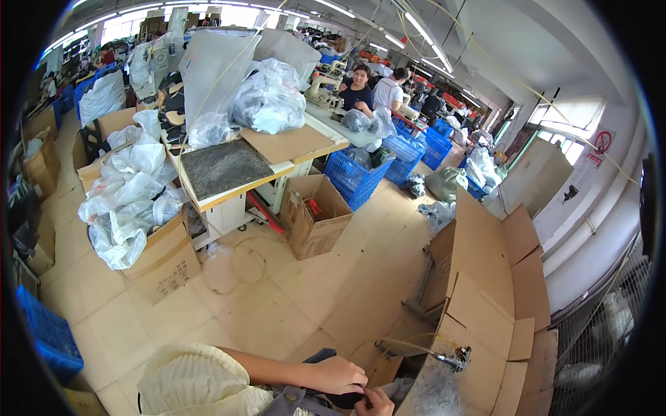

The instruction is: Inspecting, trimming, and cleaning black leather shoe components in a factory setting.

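Note:
Low in the view, my left hand (340,375) reaches across from a cream sleeve, its fingers closed at the edge of a dark piece of material (345,400). My right hand (375,402) meets it fingertip to fingertip, pinching the same piece from the other side. Part of the piece is cut off by the lower edge of the picture, so its kind is unclear. Just right of my hands, a metal spray gun (454,358) with a thin hose lies by a cardboard panel.
Tall cardboard panels (485,256) stand at the right. Ahead are an open carton (316,222), blue crates (355,179) and a worktable (295,142) with plastic bags. A bag-filled carton (163,260) stands left. A hose (239,274) coils on the floor. Two people (357,93) are farther back.

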Motion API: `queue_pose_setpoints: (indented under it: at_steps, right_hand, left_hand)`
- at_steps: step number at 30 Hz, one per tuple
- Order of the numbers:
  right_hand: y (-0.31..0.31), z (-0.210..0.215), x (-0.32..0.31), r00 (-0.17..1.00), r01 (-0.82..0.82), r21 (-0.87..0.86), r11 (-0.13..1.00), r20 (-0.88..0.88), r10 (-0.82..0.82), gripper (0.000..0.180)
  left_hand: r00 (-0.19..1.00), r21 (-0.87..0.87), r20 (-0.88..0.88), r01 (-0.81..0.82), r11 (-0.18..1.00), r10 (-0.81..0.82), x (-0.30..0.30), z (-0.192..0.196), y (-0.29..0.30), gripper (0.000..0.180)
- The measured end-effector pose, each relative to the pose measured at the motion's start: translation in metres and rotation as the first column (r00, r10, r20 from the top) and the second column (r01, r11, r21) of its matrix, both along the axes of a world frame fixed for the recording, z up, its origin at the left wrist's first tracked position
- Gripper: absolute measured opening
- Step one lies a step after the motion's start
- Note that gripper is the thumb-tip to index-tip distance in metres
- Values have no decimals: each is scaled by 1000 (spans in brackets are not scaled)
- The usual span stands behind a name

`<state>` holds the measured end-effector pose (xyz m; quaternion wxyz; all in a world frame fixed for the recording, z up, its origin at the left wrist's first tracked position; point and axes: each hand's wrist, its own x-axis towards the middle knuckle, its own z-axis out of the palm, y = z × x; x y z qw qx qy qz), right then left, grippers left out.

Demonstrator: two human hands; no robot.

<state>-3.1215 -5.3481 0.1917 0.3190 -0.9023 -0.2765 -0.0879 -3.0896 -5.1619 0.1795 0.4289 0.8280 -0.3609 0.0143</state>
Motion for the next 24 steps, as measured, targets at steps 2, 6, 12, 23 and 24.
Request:
queue_pose_setpoints:
  at_steps: [2, 6, 12, 23, 24]
  right_hand:
    - [2, 4, 2, 998, -37, 2, 999, 51, 37, 22]
    - [4, 9, -4, 996, -53, 12, 999, -72, 54, 22]
    - [-4, -6, -22, 998, -58, 29, 998, -3, 58, 23]
    - [18, 43, 70, 993, -30, -40, 999, 113, 35, 14]
    - [20, 51, 75, 948, -17, -106, 994, 315, 49, 18]
  left_hand:
    - [1000, -44, 9, -8, 999, 8, 2, 2, 4, 23]
    - [1000, 28, 1, 7, 1000, -7, -1, 7, 9, 19]
    - [998, -46, 25, 66, 997, -65, -16, -6, 7, 18]
    - [986, 291, 149, 30, 956, -77, 57, 96, 40, 17]
    - [997, 85, 69, 34, 996, -40, 74, 123, 53, 21]
